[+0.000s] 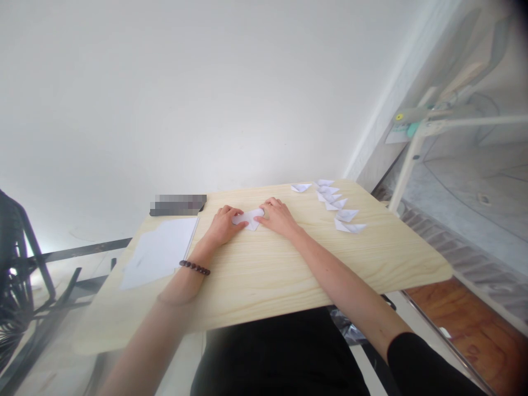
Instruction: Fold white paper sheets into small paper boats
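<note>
A small folded piece of white paper is held just above or on the middle of the wooden table, with a pointed flap toward me. My left hand pinches its left end between thumb and fingers. On the right end, my right hand grips it the same way, thumb on the near side. Several folded white paper boats stand in a loose row to the right of my right hand. One more paper boat sits apart, nearer the back edge.
A stack of white paper sheets lies at the table's left. Behind it, a dark object, partly blurred out, rests by the wall. The wooden table has a white metal frame beyond its right side. Dark chair parts stand at far left.
</note>
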